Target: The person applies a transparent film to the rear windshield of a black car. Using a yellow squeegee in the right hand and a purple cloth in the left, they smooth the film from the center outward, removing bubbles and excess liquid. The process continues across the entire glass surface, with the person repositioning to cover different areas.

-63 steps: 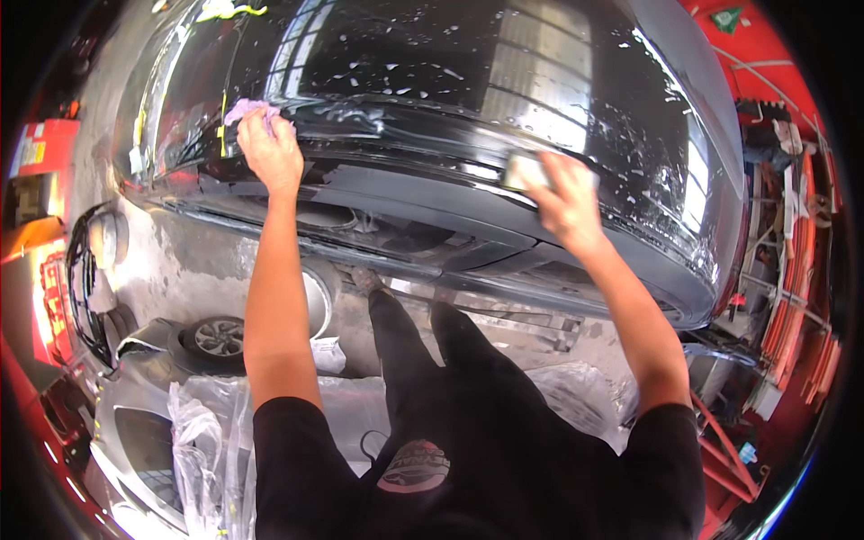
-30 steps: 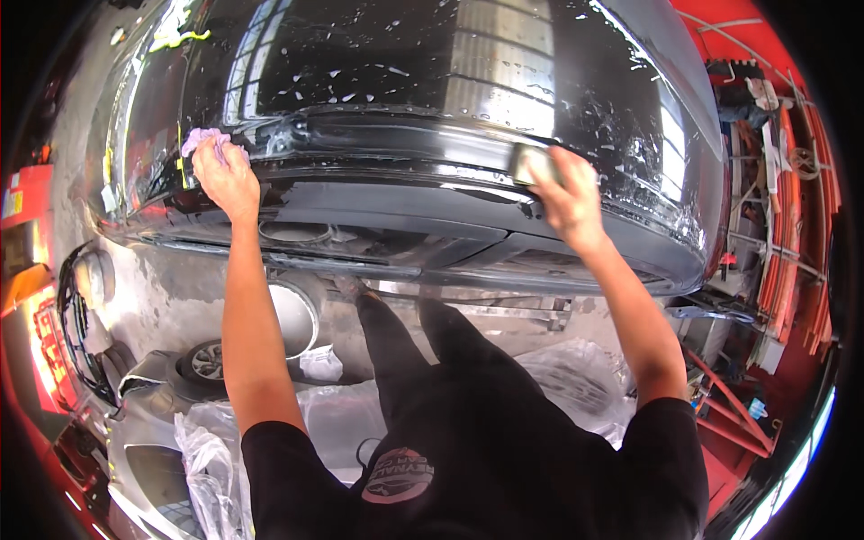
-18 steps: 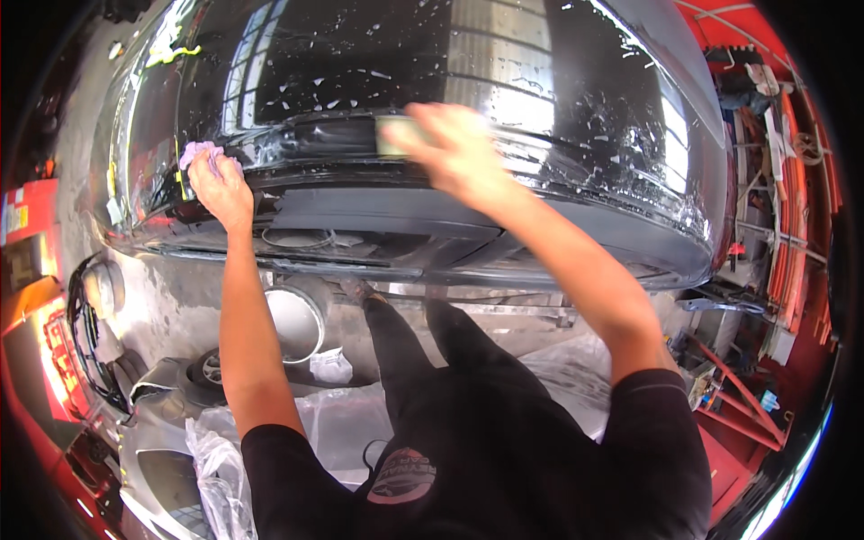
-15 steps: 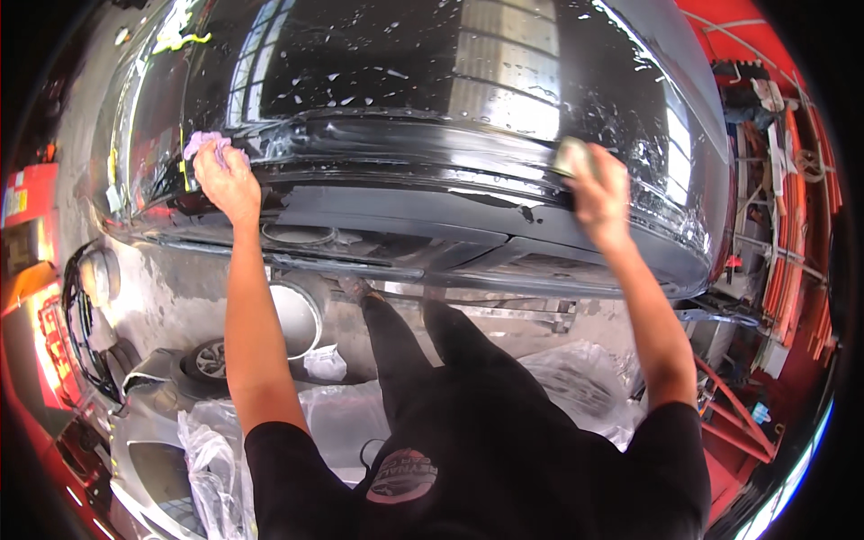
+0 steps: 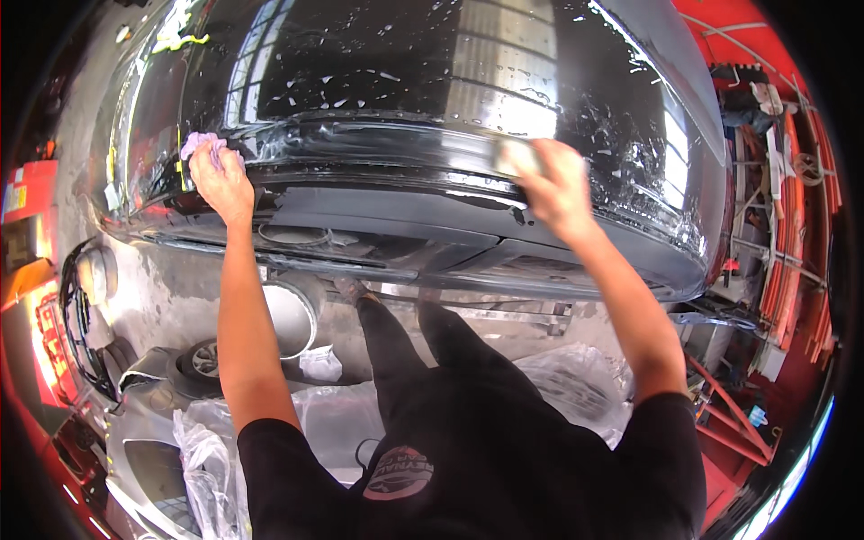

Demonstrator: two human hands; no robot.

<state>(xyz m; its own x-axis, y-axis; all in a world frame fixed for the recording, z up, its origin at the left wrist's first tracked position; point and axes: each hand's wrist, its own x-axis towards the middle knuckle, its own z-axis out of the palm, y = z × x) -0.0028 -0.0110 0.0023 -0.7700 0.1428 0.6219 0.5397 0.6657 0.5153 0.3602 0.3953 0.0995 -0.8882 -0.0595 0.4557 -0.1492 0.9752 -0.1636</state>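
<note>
— Where were the hands?
— Left hand (image 5: 219,183) had its fingers closed on a pink cloth (image 5: 202,144) near the wet black car panel's (image 5: 378,99) left edge; right hand (image 5: 558,191) clamped a pale sanding block (image 5: 515,157) on the lower ridge.
— Advice?
— Flat block, even strokes, surface kept wet.

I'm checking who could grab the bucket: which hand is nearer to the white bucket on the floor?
Left. The left hand presses a pink cloth on the car, up-left of the white bucket; the right hand is far to its right.
</note>
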